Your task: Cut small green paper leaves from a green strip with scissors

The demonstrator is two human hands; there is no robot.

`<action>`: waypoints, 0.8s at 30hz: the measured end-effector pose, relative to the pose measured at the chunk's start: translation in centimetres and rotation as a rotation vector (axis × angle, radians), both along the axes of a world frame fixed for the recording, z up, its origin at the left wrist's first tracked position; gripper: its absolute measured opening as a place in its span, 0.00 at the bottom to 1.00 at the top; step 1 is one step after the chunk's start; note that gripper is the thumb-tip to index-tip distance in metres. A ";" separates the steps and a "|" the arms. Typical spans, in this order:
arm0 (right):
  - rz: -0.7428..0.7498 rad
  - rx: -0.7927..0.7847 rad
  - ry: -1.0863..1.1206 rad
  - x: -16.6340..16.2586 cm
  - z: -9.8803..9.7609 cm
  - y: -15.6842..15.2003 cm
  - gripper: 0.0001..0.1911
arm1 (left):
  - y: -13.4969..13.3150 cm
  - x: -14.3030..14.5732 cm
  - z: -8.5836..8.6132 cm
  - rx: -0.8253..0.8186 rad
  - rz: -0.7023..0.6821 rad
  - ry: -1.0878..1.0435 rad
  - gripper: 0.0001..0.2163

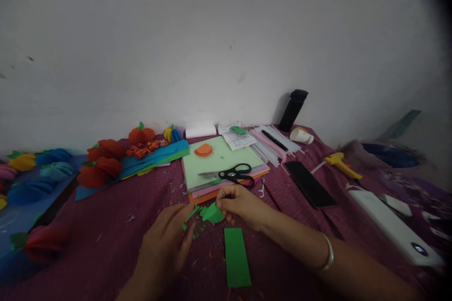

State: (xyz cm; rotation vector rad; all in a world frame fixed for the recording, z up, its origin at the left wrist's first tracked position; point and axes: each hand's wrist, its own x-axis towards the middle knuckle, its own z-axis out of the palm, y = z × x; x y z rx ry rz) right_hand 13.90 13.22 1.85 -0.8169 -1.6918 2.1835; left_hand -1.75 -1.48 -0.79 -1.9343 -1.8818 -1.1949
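My right hand [242,204] pinches the edge of a small green paper piece [213,214] close to the front of the paper stack. To its left, my left hand [165,235] is open, fingers extended and thumb apart, beside small green paper scraps [196,226] on the cloth. Nearer to me lies a green paper strip [237,257], flat and untouched by either hand. Black-handled scissors [235,174] rest on the stack of coloured sheets [192,176], with an orange paper cutout [204,150] behind them.
Paper pumpkins [100,171] and blue sheets [151,157] lie at left. A black phone [309,183], yellow glue gun [341,164] and white power bank [391,225] are at right. A black bottle [293,109] stands by the wall, near a white cup [301,136].
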 end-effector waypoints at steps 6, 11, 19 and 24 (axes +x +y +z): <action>0.103 -0.063 -0.017 0.9 0.5 0.5 0.01 | 1.4 0.6 1.8 0.092 -0.222 0.496 0.17; 0.199 0.478 -0.151 1.6 0.9 2.2 0.05 | 3.0 0.0 2.9 0.118 -0.311 0.386 0.12; 0.165 1.454 -0.411 -1.7 -0.9 8.3 0.13 | 8.3 -4.2 2.9 0.108 0.093 0.112 0.08; 0.238 1.499 -0.388 -3.2 -2.2 10.2 0.10 | 11.9 -5.5 1.2 0.063 0.185 0.093 0.08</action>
